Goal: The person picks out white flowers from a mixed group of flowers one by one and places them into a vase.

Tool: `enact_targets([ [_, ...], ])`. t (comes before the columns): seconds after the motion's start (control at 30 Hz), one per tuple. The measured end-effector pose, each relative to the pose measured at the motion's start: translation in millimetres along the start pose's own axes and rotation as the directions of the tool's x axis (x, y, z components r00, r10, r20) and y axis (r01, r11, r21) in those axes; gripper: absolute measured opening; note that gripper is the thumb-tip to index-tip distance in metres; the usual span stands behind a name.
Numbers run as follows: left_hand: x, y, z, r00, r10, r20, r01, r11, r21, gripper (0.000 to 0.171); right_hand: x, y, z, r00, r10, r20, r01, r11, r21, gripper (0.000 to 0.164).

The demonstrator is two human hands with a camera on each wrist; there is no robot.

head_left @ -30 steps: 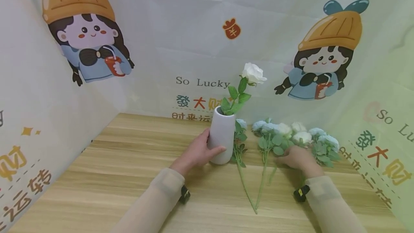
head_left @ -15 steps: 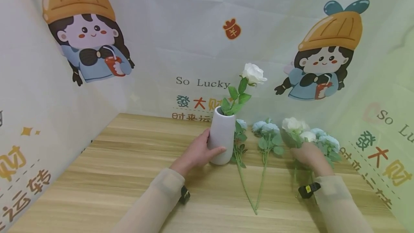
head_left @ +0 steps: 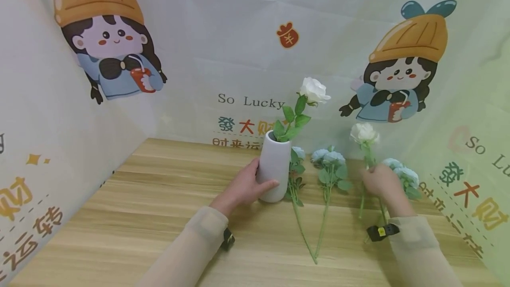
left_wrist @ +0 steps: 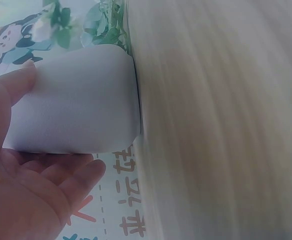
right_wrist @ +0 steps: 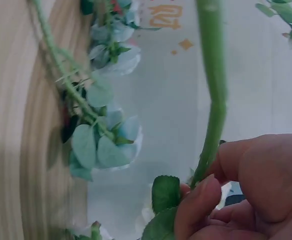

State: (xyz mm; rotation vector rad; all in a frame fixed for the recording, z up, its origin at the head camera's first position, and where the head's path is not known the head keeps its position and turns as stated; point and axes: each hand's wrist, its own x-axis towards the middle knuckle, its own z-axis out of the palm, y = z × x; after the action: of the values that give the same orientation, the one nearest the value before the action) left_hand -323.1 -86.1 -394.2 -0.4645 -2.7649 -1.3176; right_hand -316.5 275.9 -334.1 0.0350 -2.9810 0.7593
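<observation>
Head view: left grip (head_left: 248,185) is holding a tapered white vase (head_left: 276,163), likely for steadiness; right grip (head_left: 383,184) is pinching a green-stemmed white rose (head_left: 365,133).

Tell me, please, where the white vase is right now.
In the head view, the white vase stands on the wooden table slightly right of centre, gripped by the left hand, with pale blue flowers close by on its right.
</observation>
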Motion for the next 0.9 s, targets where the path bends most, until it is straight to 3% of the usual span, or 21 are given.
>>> enact_targets([
  [0.1,0.1,-0.6,0.9,1.000,-0.003,0.001,0.003,1.000,0.002,0.087,-0.6,-1.7,-3.1,0.999,-0.025,-0.028,0.027,0.996,0.083,0.051],
  [0.3,0.8,-0.6,0.9,1.000,-0.002,-0.002,0.001,1.000,-0.005,0.087,-2.2,-10.2,-6.8,0.980,-0.099,-0.175,0.132,0.973,0.188,0.035],
  [0.37,1.0,-0.6,0.8,1.000,-0.001,-0.002,0.001,1.000,-0.003,0.087,-4.0,-12.3,-8.3,0.971,-0.110,-0.214,0.153,0.969,0.195,0.031],
  [0.53,1.0,-0.4,0.6,1.000,-0.004,-0.002,0.004,1.000,0.002,0.087,-7.8,-15.1,-10.9,0.951,-0.131,-0.281,0.194,0.959,0.208,0.040],
  [0.9,1.8,-1.6,1.1,1.000,0.000,0.000,0.000,1.000,0.003,0.086,-13.0,-29.1,-11.2,0.910,-0.222,-0.351,0.303,0.933,0.196,0.041],
])
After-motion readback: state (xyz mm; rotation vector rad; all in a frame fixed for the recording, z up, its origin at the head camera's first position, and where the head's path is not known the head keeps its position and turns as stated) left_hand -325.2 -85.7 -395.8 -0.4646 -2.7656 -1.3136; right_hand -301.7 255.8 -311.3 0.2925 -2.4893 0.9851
